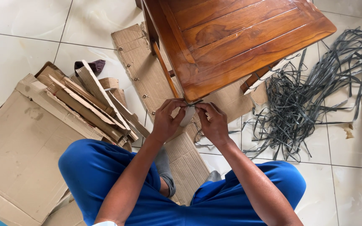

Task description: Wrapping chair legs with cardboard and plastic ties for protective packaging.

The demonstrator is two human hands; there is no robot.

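A polished wooden table stands in front of me, its near corner just above my hands. My left hand and my right hand meet at that corner. Both pinch a thin grey strap that hangs between them, with its upper end at the table's corner. My left fingers grip it from the left, my right fingers from the right. My knees in blue trousers frame the lower view.
Flattened cardboard sheets and a pile of torn cardboard strips lie on the left. A long stapled cardboard piece runs under the table. A tangle of grey plastic straps covers the white tiled floor on the right.
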